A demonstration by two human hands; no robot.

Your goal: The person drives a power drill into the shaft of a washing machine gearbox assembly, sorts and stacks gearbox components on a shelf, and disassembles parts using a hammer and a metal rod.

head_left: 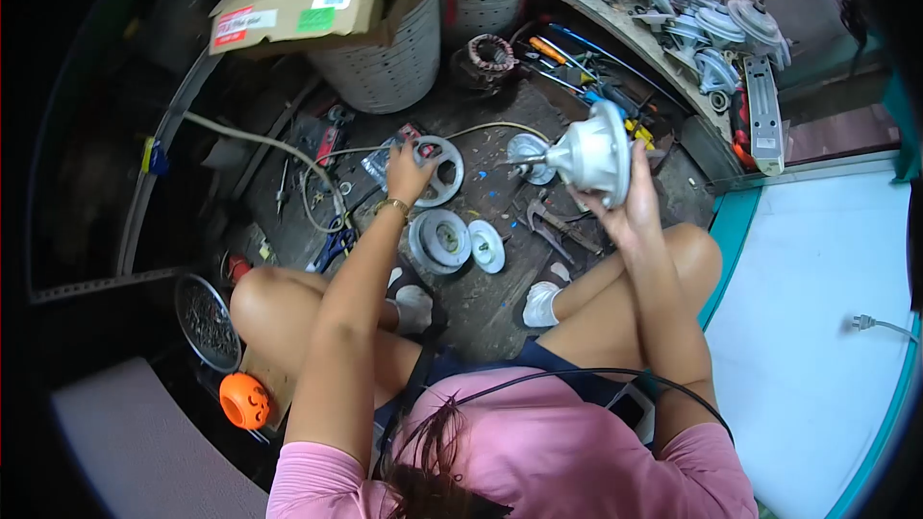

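My right hand (pixel 630 202) holds up a white metal housing (pixel 591 159) with a stepped, rounded body and a wide flange. The housing is tilted on its side, and a metal shaft sticks out of it to the left. On the floor, a pale spoked ring (pixel 452 192) lies under my left hand (pixel 408 175), whose fingers grip its left rim. Below the housing's shaft sits a small round metal part (pixel 529 147). Nearer my feet are a round grey-white housing (pixel 423 248) and a white disc (pixel 487 246).
A hammer (pixel 562 226) lies before my right foot. Screwdrivers (pixel 548 50) and other tools crowd the back right. A copper-wound stator (pixel 490 56) stands near perforated baskets (pixel 385 62). Several white housings (pixel 721 24) fill the shelf. At left are a bowl of screws (pixel 207 322) and an orange pumpkin pot (pixel 244 401).
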